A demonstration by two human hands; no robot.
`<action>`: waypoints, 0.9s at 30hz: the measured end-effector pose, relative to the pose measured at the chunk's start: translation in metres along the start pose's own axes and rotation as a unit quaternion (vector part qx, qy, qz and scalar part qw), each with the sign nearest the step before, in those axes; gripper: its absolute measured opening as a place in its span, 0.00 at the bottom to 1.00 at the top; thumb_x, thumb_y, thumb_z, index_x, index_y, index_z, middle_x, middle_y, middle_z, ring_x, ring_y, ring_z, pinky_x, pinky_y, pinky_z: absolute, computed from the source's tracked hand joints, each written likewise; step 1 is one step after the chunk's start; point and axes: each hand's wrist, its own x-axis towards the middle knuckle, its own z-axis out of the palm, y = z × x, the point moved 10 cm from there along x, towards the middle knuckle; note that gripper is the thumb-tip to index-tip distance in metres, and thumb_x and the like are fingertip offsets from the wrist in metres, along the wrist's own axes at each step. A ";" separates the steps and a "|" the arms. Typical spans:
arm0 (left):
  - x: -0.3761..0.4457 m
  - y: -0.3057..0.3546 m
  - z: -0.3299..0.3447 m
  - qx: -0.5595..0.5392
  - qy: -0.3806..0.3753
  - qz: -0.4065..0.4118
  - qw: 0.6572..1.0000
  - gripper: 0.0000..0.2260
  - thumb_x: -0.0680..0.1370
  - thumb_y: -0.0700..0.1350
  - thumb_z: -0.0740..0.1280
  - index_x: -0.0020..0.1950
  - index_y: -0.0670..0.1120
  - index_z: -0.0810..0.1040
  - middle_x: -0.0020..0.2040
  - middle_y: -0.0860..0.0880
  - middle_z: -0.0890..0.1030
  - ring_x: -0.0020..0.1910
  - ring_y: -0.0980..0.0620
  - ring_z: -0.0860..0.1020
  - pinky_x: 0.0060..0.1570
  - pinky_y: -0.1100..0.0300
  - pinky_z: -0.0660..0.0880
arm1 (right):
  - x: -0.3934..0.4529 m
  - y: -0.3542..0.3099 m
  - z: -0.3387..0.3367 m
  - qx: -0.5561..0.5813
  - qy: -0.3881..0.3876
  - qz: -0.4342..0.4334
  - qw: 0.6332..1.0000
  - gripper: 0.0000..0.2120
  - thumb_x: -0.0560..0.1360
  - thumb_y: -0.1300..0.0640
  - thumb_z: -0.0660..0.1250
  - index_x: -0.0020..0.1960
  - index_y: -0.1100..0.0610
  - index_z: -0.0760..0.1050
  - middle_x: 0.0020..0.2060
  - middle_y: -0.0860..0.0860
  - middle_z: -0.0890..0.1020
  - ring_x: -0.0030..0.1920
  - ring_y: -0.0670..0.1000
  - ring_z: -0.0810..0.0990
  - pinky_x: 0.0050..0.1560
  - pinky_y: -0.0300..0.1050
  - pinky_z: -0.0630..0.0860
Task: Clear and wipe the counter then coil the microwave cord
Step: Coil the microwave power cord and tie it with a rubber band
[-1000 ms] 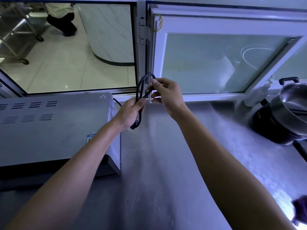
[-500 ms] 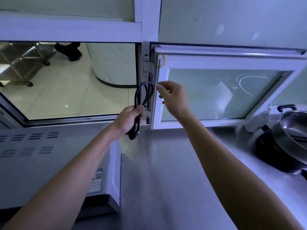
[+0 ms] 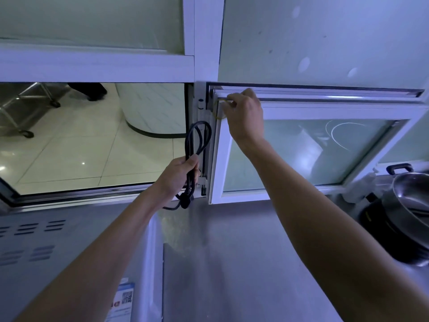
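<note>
Cord (image 3: pixel 194 145), black and rubbery, is bunched into upright loops, its long axis vertical, with the plug hanging below. It is gripped in the left hand (image 3: pixel 177 176) above the grey metal microwave (image 3: pixel 69 247) at near left. Up and to the right of the loops, well apart from them, the right hand (image 3: pixel 243 113) pinches a thin yellowish band (image 3: pixel 217 110) hooked on the white window frame (image 3: pixel 218 159). That hand is the nearer one to the band, which probably ties the coil next. Below lies the brushed steel desk (image 3: pixel 232 263); at far right sits a shiny pot (image 3: pixel 411 196).
</note>
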 end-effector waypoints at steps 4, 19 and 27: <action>0.003 -0.003 -0.003 0.001 -0.001 0.003 1.000 0.17 0.86 0.51 0.55 0.40 0.45 0.69 0.29 0.52 0.73 0.32 0.54 0.70 0.40 0.63 0.70 | 0.004 0.000 0.000 0.001 0.007 0.002 1.000 0.10 0.77 0.58 0.66 0.42 0.62 0.83 0.45 0.57 0.77 0.44 0.56 0.75 0.43 0.50 0.72; -0.023 -0.012 -0.001 -0.021 0.006 0.009 1.000 0.16 0.85 0.48 0.56 0.40 0.44 0.71 0.30 0.53 0.72 0.33 0.53 0.71 0.38 0.68 0.72 | -0.033 0.001 -0.017 0.157 0.019 0.015 0.987 0.08 0.77 0.56 0.68 0.39 0.50 0.79 0.38 0.47 0.81 0.37 0.39 0.77 0.40 0.33 0.71; -0.065 -0.055 0.021 -0.033 -0.005 -0.058 0.998 0.14 0.84 0.48 0.58 0.41 0.45 0.71 0.30 0.52 0.74 0.31 0.54 0.72 0.30 0.64 0.72 | -0.173 0.081 0.001 0.394 -0.063 0.277 0.874 0.06 0.77 0.56 0.70 0.41 0.53 0.81 0.36 0.50 0.84 0.40 0.46 0.82 0.41 0.40 0.74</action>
